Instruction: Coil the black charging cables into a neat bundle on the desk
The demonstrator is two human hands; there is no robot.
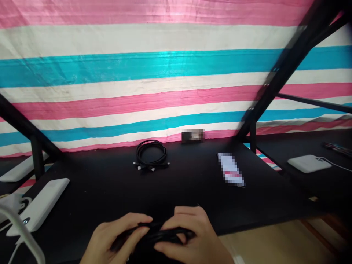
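Note:
At the near edge of the black table, my left hand [108, 240] pinches a dark cable [167, 234] between thumb and fingertips. The fingers of my right hand [199, 234] are closed round the same cable, which looks bunched or looped between the two hands. Its lower part and ends are hidden by my hands and the dark background. Farther back on the table lies a second, coiled black cable [138, 154], with several plugs pointing toward me.
A long white slab-like base [46, 205] lies at left, near a curved white stem [23, 229]. A blurred-out phone-like item [231, 170] is at right, and a small blurred box [192, 136] stands by the striped sheet [154, 62]. A slanted black post [275, 79] rises at right.

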